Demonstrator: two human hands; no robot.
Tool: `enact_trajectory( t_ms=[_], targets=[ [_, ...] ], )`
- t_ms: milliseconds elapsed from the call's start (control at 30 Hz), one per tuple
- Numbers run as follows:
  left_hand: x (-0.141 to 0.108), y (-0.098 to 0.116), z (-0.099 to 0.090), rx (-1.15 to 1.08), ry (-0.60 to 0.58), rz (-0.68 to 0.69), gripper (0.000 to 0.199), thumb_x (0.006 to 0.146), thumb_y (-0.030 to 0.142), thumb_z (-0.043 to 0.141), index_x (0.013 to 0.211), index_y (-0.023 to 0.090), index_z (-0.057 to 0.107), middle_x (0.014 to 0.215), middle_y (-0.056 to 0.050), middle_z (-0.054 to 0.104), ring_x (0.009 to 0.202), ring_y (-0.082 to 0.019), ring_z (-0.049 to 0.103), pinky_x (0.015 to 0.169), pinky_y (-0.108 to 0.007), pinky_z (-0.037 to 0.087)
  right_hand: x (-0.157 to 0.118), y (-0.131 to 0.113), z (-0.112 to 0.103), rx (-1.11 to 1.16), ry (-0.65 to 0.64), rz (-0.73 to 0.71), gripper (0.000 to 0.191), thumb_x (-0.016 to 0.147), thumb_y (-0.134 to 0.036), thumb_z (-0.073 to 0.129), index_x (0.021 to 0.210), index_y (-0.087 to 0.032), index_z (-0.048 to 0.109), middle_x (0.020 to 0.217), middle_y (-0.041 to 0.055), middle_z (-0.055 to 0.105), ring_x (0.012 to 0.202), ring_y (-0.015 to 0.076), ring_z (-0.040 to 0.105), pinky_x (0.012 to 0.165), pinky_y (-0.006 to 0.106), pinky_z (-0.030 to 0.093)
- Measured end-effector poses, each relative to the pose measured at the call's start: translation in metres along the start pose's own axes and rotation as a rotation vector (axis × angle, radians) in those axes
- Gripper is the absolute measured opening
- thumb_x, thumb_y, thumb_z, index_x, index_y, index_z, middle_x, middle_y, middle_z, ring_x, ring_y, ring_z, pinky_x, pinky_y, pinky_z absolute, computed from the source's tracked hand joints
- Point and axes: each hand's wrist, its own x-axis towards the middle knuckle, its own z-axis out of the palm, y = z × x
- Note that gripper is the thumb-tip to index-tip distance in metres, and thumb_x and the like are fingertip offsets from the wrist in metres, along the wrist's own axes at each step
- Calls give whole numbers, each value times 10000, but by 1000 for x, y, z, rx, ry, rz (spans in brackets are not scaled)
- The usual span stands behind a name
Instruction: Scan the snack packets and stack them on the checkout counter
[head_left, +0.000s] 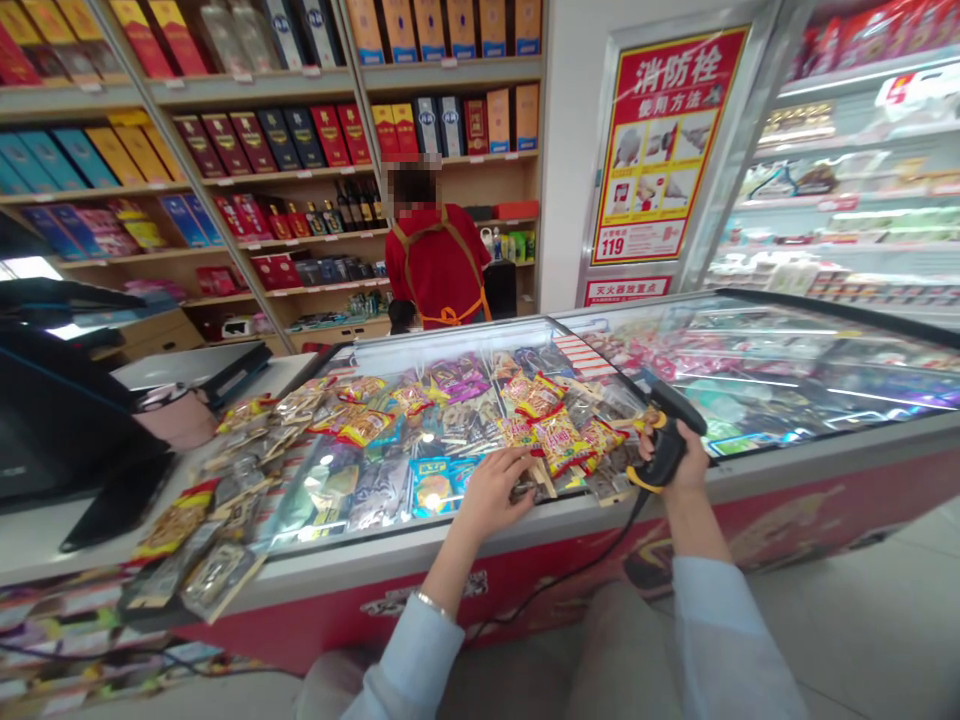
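Hanging beyond the scanner, a poster reads "消防栓".

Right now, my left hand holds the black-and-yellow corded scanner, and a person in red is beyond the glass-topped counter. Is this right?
Not the hand: the head view shows your right hand holding the black-and-yellow scanner. The rest is correct.
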Motion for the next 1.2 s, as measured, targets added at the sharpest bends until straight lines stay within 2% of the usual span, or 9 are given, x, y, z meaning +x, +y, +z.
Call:
enact_trajectory(
  t_ms=[300,500,633,767,900,1033,1200],
  targets=[
    [-1,1,-1,-9,39,-2,452,815,297,602,1260,230,560,1320,-88,602,1212,-258,543,1063,-455,421,-5,-2,2,-34,-40,-42,337,668,-477,655,812,-174,621,671,6,532,445,95,453,340,206,385],
    [-2,1,-19,-93,173,-38,398,872,302,552,1265,241,564,1321,-84,605,1215,-233,547,1043,-435,433,-19,-10,24,-48,15,-47,317,627,-434,647,785,-160,627,654,17,516,435,104,437,330,224,357],
    [-15,-6,-50,-62,250,-75,389,877,282,551,1265,251,568,1323,-85,603,1220,-236,543,1048,-440,422,-27,-12,59,-66,-6,0,325,599,-449,661,764,-171,629,647,17,511,429,111,432,332,240,362],
    [-40,-21,-95,8,341,-127,356,896,280,534,1247,248,583,1328,-94,597,1224,-241,543,1044,-438,418,-35,6,108,-56,-123,46,347,605,-460,683,791,-173,626,638,14,526,432,109,438,333,226,372],
    [-70,-40,-140,71,436,-207,330,919,284,503,1235,243,590,1326,-94,596,1241,-233,535,1050,-430,412,-49,46,158,-32,-292,156,334,651,-474,679,821,-195,609,645,-6,542,426,105,451,329,214,398],
    [-108,-61,-180,178,482,-287,336,916,295,504,1236,243,591,1322,-92,600,1240,-239,533,1063,-439,396,-66,93,203,-6,-426,255,267,743,-466,624,832,-217,588,667,1,565,430,114,491,332,212,422],
    [-174,-81,-214,313,509,-406,343,922,311,482,1238,236,591,1314,-94,602,1232,-244,535,1064,-442,396,-84,141,240,24,-522,358,236,759,-441,616,840,-220,593,672,-1,578,423,111,499,351,219,453]
  ],
)
